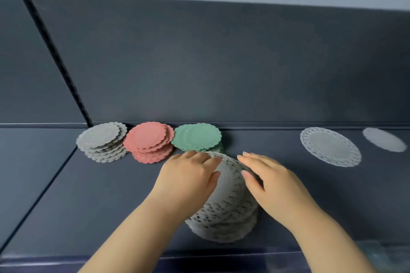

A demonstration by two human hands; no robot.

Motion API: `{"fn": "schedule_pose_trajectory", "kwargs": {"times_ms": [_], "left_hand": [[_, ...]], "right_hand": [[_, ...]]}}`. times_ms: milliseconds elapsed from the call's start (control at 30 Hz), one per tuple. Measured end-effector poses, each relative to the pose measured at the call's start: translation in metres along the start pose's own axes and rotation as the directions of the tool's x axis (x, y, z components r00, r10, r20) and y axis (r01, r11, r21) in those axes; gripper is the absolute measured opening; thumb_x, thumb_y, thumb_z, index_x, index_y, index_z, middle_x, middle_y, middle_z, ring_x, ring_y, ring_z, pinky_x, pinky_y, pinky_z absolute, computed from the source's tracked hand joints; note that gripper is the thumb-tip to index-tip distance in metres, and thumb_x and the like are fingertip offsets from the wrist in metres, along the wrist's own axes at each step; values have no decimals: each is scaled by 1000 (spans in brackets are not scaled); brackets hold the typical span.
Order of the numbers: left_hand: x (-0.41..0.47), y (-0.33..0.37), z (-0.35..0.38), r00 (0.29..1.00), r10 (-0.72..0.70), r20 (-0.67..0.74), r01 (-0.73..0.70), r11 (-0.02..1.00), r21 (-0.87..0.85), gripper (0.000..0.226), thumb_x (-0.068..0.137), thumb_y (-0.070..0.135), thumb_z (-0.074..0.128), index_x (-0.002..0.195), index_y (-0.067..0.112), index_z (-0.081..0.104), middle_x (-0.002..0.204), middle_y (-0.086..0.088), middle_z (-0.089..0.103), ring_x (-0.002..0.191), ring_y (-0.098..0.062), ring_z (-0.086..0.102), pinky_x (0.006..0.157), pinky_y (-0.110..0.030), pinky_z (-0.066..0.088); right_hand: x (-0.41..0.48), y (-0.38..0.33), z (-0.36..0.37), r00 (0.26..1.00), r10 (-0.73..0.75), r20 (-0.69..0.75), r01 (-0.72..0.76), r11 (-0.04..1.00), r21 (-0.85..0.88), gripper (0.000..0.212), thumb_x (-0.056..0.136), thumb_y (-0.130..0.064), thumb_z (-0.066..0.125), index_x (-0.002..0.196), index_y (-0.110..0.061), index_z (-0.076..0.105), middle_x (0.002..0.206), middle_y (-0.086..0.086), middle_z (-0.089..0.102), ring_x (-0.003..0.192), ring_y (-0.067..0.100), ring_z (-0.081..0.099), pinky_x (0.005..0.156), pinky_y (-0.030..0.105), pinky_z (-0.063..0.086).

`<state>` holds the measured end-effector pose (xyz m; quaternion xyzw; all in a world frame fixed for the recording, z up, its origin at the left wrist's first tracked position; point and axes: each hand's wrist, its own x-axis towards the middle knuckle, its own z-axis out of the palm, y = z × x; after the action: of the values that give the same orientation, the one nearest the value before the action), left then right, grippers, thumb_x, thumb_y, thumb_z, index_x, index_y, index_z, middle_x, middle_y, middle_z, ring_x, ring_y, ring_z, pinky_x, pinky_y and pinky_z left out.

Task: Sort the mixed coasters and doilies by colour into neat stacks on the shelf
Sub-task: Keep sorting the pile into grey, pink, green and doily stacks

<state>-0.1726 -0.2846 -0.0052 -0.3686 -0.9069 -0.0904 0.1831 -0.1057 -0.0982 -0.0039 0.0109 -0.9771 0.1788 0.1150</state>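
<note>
At 6 o'clock of the green coaster stack, the doily stack on the shelf is pressed from 9 and 3 o'clock by the left hand and right hand, fingers nearly straight, probably to be squared.

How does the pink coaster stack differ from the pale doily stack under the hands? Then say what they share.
The pink coaster stack is solid-faced; the pale doily stack is pierced with holes. The pink coaster stack stands untouched by the back wall; the pale doily stack sits nearer the front, under the left hand and right hand. Both are round piles on the shelf.
</note>
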Motion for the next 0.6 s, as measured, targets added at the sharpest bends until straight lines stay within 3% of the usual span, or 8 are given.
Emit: {"fn": "schedule_pose_trajectory", "kwargs": {"times_ms": [200, 367, 600], "left_hand": [[25, 117, 26, 998, -51, 25, 52, 998, -45, 38, 82, 39, 39, 96, 25, 72, 82, 9, 70, 69, -19, 66, 55, -29, 54], [46, 197, 44, 999, -35, 40, 36, 999, -40, 35, 82, 38, 41, 97, 25, 70, 80, 9, 69, 67, -20, 65, 54, -28, 53], [62, 239, 48, 995, -85, 55, 88, 995, -53, 38, 80, 40, 41, 100, 27, 70, 82, 11, 69, 67, -16, 66, 53, -26, 52]], "right_hand": [[-60, 104, -46, 998, 62, 30, -62, 998, 17, 40, 94, -40, 41, 134, -40, 40, 140, -25, 36, 130, -6, 29, 100, 11, 23], [-93, 180, -77, 996, 90, -15, -89, 994, 57, 37, 92, -37, 45, 129, -36, 48, 136, -22, 43, 125, -3, 38, 99, 15, 30], [-103, 203, -70, 1000, 31, 3, -31, 981, 190, 33, 90, -33, 53, 122, -32, 56, 129, -21, 50, 120, -2, 44, 96, 11, 30]]}}
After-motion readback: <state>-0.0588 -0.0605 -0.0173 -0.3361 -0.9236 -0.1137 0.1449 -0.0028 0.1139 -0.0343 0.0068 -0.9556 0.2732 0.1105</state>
